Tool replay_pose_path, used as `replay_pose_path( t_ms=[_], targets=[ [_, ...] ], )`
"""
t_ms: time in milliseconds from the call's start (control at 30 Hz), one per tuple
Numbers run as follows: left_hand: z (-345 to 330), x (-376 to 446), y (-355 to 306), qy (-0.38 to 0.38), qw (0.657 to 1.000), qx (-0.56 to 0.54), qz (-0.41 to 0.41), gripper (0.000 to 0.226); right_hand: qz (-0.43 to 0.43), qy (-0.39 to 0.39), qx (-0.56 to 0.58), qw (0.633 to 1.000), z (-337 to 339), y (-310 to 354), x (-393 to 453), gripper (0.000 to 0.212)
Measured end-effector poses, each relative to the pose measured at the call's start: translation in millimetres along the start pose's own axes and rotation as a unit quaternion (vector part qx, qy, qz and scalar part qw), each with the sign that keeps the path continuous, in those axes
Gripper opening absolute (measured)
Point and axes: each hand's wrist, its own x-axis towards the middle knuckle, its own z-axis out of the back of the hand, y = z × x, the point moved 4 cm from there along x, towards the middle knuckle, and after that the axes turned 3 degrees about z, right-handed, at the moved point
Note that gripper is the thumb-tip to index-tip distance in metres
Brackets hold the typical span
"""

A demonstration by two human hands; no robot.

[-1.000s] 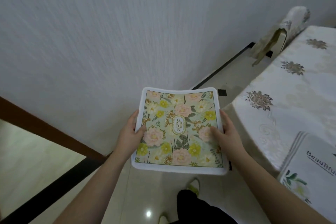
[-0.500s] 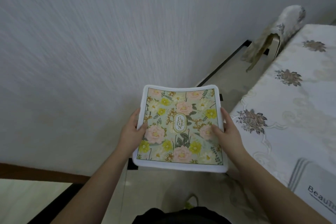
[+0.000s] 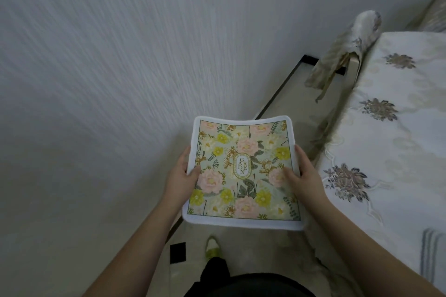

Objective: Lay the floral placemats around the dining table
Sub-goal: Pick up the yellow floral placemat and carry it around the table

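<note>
The floral placemat (image 3: 243,171) hangs in the air over the floor, left of the counter (image 3: 391,152). The left hand (image 3: 179,176) and right hand (image 3: 305,176) pinch its side edges, with the wall (image 3: 120,79) close on the left.
</note>
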Motion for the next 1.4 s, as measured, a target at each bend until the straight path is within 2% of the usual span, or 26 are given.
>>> replay_pose_path(
  t_ms=[300, 533, 733, 933, 1167, 1400],
  targets=[
    [16, 98, -18, 0.065, 0.996, 0.032, -0.051, 0.062, -0.046, -0.053, -0.002, 0.998, -39, 30, 48, 0.069],
    [-6, 140, -41, 0.122, 0.986, 0.06, -0.093, 0.061, -0.089, -0.104, 0.016, 0.99, -33, 25, 66, 0.071],
    [-61, 172, -75, 0.169, 0.975, 0.077, -0.119, 0.059, -0.111, -0.155, 0.023, 0.981, 4, 6, 85, 0.069],
    [-132, 201, -139, 0.226, 0.95, 0.117, -0.181, 0.058, -0.164, -0.193, 0.043, 0.967, 53, -25, 115, 0.07],
    [-202, 230, -199, 0.259, 0.929, 0.142, -0.224, 0.059, -0.196, -0.24, 0.082, 0.947, 107, -45, 133, 0.071],
    [-290, 241, -231, 0.357, 0.893, 0.149, -0.231, 0.061, -0.226, -0.338, 0.131, 0.904, 151, -68, 116, 0.069]
  ],
)
